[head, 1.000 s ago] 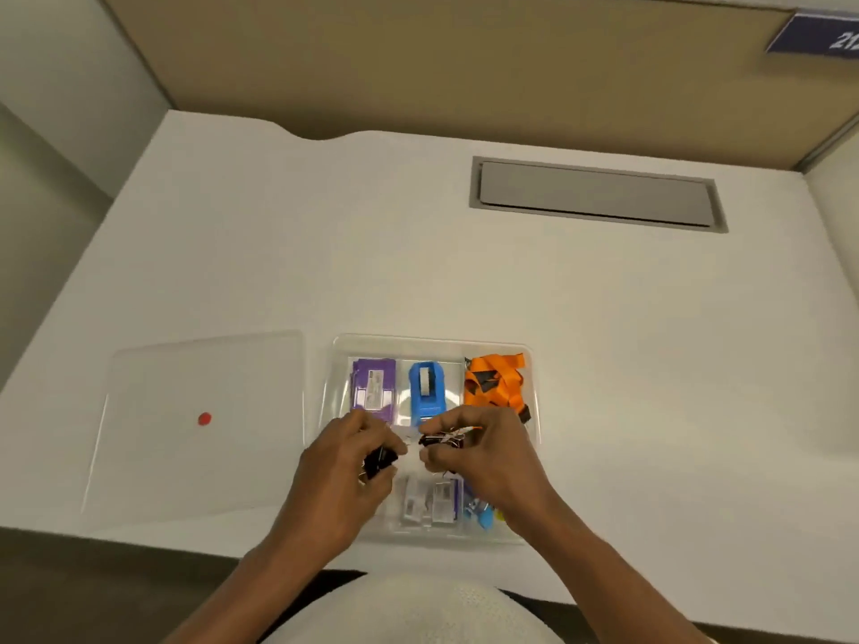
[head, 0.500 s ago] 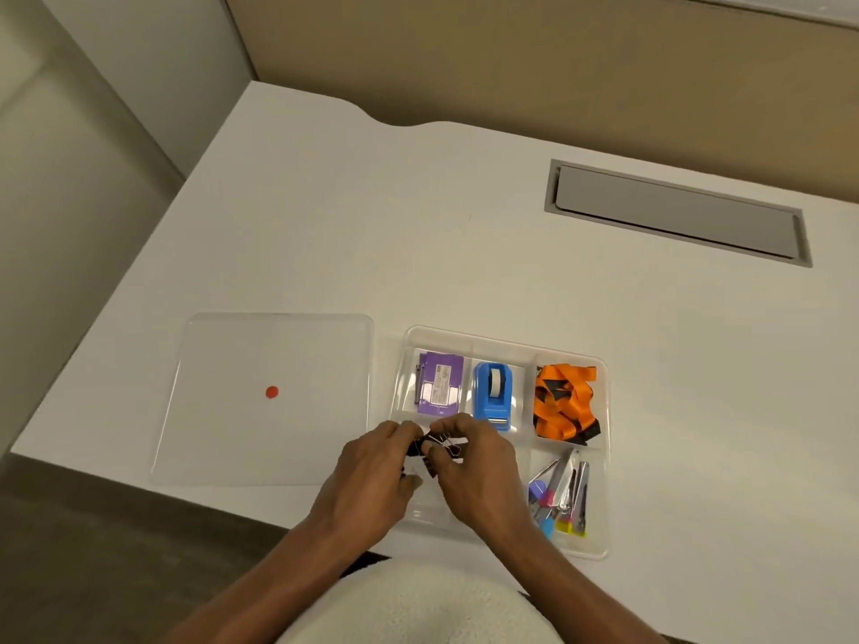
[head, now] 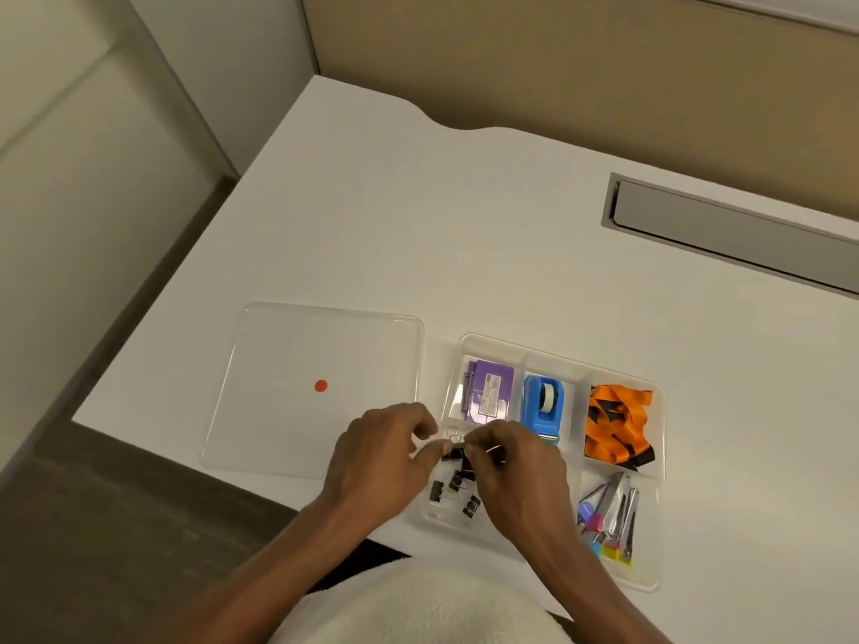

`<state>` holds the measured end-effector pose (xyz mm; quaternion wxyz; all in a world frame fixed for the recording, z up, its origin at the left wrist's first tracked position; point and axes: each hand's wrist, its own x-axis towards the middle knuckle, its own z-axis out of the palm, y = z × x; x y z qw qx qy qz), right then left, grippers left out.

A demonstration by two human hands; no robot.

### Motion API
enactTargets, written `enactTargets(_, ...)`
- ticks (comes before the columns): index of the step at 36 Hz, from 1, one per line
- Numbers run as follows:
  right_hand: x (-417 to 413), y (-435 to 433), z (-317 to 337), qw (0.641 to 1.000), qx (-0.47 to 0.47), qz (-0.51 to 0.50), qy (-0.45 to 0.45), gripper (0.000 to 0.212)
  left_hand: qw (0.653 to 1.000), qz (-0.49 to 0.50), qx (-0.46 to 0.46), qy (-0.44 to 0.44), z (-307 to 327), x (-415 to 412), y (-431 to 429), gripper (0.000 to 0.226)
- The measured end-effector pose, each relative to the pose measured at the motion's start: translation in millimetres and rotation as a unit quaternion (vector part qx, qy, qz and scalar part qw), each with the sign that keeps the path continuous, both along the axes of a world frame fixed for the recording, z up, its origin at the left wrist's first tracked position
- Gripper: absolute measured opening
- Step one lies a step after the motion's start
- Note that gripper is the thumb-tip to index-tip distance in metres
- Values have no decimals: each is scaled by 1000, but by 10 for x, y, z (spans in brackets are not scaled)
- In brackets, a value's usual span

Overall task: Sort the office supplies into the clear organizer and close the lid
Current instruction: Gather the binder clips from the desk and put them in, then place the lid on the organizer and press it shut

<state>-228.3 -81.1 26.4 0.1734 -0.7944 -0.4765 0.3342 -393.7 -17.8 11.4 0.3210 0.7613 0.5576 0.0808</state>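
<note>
The clear organizer (head: 525,354) lies open near the desk's front edge. Its back row holds a purple box (head: 490,396), a blue tape dispenser (head: 545,406) and an orange ribbon (head: 616,422). Coloured clips (head: 606,518) fill the front right compartment. Several black binder clips (head: 458,485) lie in the front left compartment. My left hand (head: 376,462) and my right hand (head: 516,462) meet above that compartment, fingertips pinched on one black binder clip (head: 453,453). The clear lid (head: 316,388) with a red dot lies flat to the organizer's left.
The white desk (head: 465,253) ends close to my body, with floor to the left. A grey cable slot (head: 725,234) is set into the desk at the back right. A tan partition rises behind it.
The view has swung left and down. Both hands have stayed together over the front left compartment, and black binder clips now show lying loose in it.
</note>
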Motion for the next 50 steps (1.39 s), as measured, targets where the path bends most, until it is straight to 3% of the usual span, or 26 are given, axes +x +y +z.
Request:
enactTargets(7, -260, 353, 32, 997, 55, 44, 34, 22, 989, 144, -14, 30, 40, -613, 477, 24)
enactTargets(12, -564, 608, -64, 996, 31, 72, 32, 51, 977, 202, 9, 71, -76, -1029, 755, 24)
enactTargets(17, -830, 813, -255, 996, -32, 81, 33, 82, 959, 243, 4, 143, -264, -1267, 918, 54)
enactTargets(23, -1032, 928, -478, 991, -111, 69, 2, 108, 937, 294, -65, 178, -407, -1392, 1016, 97)
enactTargets(28, -1190, 903, -536, 995, -92, 29, -9, 105, 933, 317, -76, 156, -456, -1421, 1042, 101)
enactTargets(40, -1242, 939, -282, 988, -48, -71, 125, 105, 920, 351, -95, 148, -417, -1602, 1240, 101)
enactTargets(50, -926, 668, 104, 992, 69, -88, 66, 94, 936, 320, -40, 140, -192, -1461, 1218, 90)
